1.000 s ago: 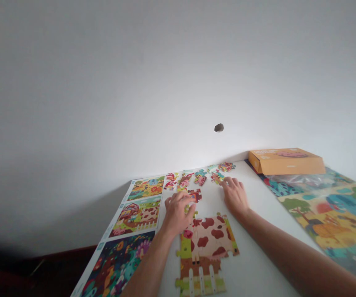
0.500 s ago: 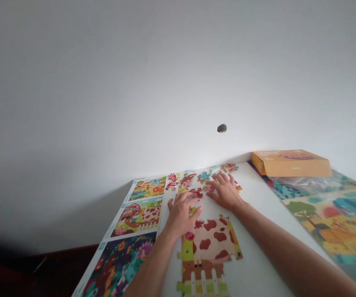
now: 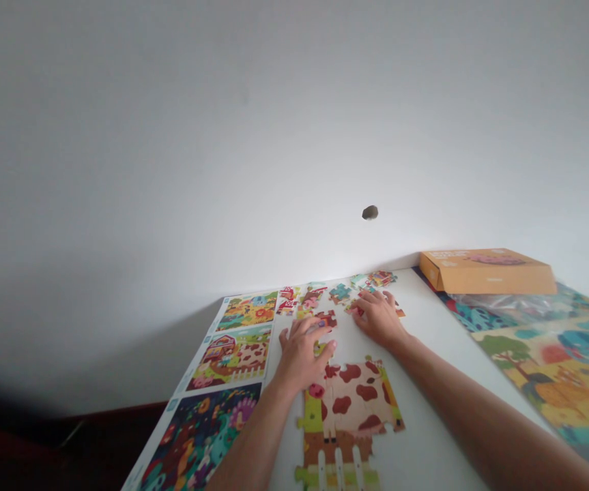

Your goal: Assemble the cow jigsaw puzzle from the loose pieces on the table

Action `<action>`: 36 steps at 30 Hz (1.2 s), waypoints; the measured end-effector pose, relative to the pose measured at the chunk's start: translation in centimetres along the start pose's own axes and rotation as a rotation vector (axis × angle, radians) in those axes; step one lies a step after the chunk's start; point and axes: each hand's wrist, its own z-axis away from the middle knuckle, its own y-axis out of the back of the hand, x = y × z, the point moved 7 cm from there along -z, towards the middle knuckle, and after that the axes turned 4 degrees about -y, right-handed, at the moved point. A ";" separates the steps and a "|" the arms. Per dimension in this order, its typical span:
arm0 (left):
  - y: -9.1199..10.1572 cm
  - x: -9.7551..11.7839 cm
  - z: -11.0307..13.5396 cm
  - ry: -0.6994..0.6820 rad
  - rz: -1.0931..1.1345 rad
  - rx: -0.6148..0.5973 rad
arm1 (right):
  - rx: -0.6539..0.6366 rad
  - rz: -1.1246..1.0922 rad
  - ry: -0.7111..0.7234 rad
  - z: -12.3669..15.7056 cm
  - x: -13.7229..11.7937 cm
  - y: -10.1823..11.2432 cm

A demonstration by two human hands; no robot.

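A partly joined cow puzzle (image 3: 348,412) lies on the white table (image 3: 427,354) in front of me. My left hand (image 3: 302,354) rests at its upper left corner, fingers spread flat over a green and red piece. My right hand (image 3: 379,317) lies flat farther back, fingers stretched over loose pieces (image 3: 342,294) scattered near the wall. Neither hand has lifted a piece.
A strip of reference pictures (image 3: 227,354) runs along the table's left edge. An orange box (image 3: 486,271) stands at the back right on a large colourful printed sheet (image 3: 544,348). The white wall has a small dark mark (image 3: 370,213).
My right hand slid left and toward me over the loose pieces, then settled. My left hand opened out and stayed by the puzzle's corner. The view shifted slightly.
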 end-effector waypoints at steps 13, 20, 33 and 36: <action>0.0 -0.1 -0.1 0.011 -0.026 -0.003 | -0.145 -0.029 0.144 0.5 -1.4 -0.9; -0.2 -0.1 0.0 0.003 -0.044 -0.015 | -0.170 -0.031 0.109 0.5 -1.1 -1.4; 1.3 -0.2 -0.2 0.029 -0.003 0.070 | -0.143 -0.037 0.193 0.9 -1.8 -0.3; 1.3 -0.3 -0.1 0.040 0.013 0.052 | -0.162 -0.053 0.206 1.0 -1.9 -0.3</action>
